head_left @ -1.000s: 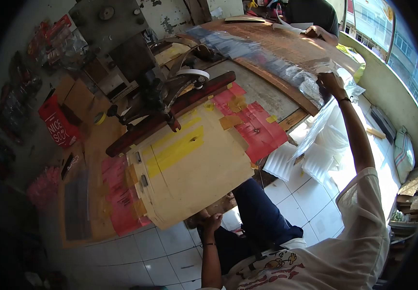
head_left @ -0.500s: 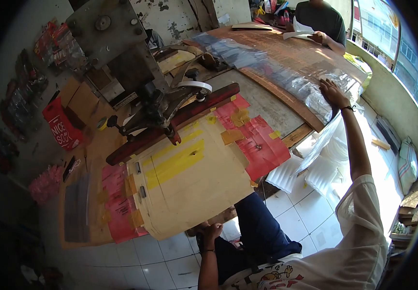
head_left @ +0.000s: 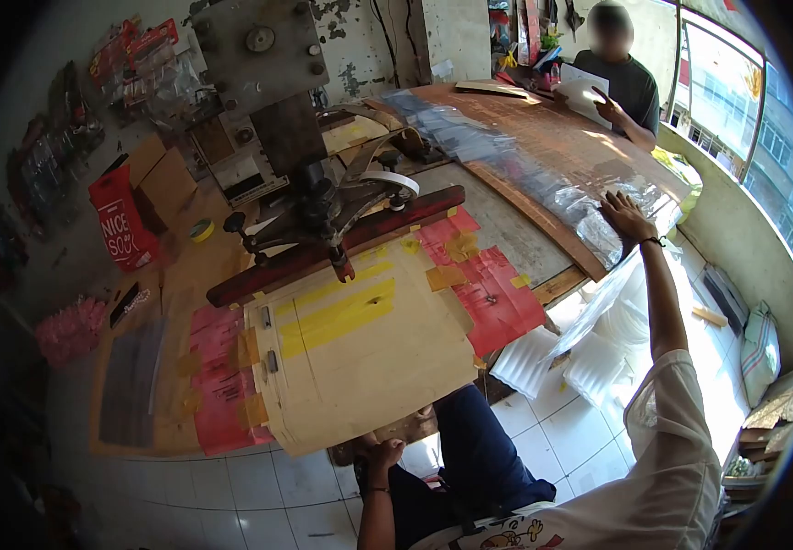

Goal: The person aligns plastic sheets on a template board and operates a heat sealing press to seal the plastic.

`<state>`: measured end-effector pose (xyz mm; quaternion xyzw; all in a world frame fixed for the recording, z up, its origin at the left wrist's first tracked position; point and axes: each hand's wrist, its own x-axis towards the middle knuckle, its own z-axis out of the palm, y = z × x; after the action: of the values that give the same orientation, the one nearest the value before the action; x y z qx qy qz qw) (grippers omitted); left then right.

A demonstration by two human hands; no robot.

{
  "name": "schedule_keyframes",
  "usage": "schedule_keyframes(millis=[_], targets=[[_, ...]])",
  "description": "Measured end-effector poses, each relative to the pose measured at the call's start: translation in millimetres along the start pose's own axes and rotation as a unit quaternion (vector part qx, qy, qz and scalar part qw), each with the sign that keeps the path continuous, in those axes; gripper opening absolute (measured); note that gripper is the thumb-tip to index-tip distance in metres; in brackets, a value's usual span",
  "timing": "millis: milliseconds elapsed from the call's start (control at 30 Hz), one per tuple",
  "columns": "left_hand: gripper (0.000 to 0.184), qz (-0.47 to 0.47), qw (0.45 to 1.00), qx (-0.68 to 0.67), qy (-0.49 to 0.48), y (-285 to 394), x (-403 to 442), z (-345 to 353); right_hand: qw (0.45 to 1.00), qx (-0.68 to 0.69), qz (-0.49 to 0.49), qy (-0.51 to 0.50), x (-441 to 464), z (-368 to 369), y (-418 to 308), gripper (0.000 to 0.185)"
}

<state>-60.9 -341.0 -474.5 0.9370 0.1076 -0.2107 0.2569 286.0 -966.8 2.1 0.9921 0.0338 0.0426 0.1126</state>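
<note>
Resting splayed and empty on the plastic (head_left: pixel 502 156) along the near edge of the brown table (head_left: pixel 543 119), my right hand (head_left: pixel 628 217) could drag the plastic off if it clings, while I cannot tell whether my curled left hand (head_left: pixel 383 454) holds anything.

Clear, glossy plastic sheets (head_left: pixel 499 156) are lying overlapped in a long band on the brown worktop (head_left: pixel 543 137), stretching leftward and away from the spread right hand (head_left: pixel 630 218), their crinkled near end sitting by its fingers. A tan panel (head_left: pixel 373 357) with yellow strips is lying beyond the left hand (head_left: pixel 383 456).
</note>
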Motion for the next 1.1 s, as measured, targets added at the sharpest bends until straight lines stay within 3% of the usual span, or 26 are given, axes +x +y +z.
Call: schedule_keyframes(millis=[100,133,233,267,300,367,467,700,733,800,833,900,967,1000,1033,1100], targets=[[0.038,0.022,0.998,-0.064,0.002,10.4,-16.5,-15.1,1.000,-0.015,0.014,-0.021,-1.3,-5.7,-3.6,0.048],[0.038,0.035,0.997,-0.072,0.001,14.7,-22.0,-18.9,1.000,-0.010,-0.008,-0.006,4.5,1.5,1.9,0.056],[0.037,0.061,0.996,-0.070,0.012,12.8,-27.8,-25.4,0.976,0.156,0.122,0.092,4.9,8.4,-3.2,0.055],[0.037,0.065,0.996,-0.053,0.020,11.7,-26.2,-19.6,0.976,0.128,0.107,0.140,16.6,23.7,7.4,0.056],[0.036,0.069,0.997,-0.036,0.025,7.5,-28.0,-20.6,0.991,0.053,0.079,0.095,-21.4,-30.1,-30.6,0.053],[0.037,0.077,0.994,-0.069,0.038,0.1,-27.0,-24.6,0.989,0.139,0.004,0.059,-2.0,-8.2,-7.0,0.051],[0.038,0.081,0.991,-0.101,0.030,4.8,-25.2,-16.0,0.998,0.061,0.017,0.031,-8.5,-4.0,-7.0,0.054],[0.037,0.024,0.998,-0.058,-0.015,31.2,-26.3,-37.6,0.999,0.048,0.014,0.018,-0.9,3.2,-0.9,0.054],[0.036,0.016,0.998,-0.065,-0.020,32.5,-28.8,-38.7,0.996,0.048,0.047,0.052,-3.2,4.8,0.6,0.052],[0.040,0.096,0.983,-0.156,-0.004,31.8,-36.6,-40.4,0.985,0.049,0.101,0.131,-4.0,0.4,-10.2,0.048],[0.041,0.136,0.970,-0.201,0.012,29.5,-38.5,-44.4,0.975,0.053,0.124,0.174,-0.1,-3.2,-19.8,0.047],[0.042,0.118,0.950,-0.288,-0.012,16.3,-58.9,-64.2,0.940,0.099,0.023,0.325,-13.4,-9.7,-29.7,0.039],[0.042,0.114,0.918,-0.379,-0.038,17.7,-98.3,-97.7,0.876,0.192,0.013,0.442,-56.5,-22.2,-56.5,0.031],[0.041,0.110,0.896,-0.425,-0.059,15.0,-143.5,-121.9,0.839,0.268,0.050,0.470,-80.0,-16.0,-68.8,0.026],[0.041,0.077,0.919,-0.366,-0.126,15.2,-184.7,-160.8,0.797,0.331,0.054,0.502,-108.9,-5.5,-80.2,0.024],[0.037,0.132,0.901,-0.343,-0.229,15.7,-257.6,-235.5,0.712,0.447,0.175,0.513,-177.9,35.9,-116.5,0.024]])
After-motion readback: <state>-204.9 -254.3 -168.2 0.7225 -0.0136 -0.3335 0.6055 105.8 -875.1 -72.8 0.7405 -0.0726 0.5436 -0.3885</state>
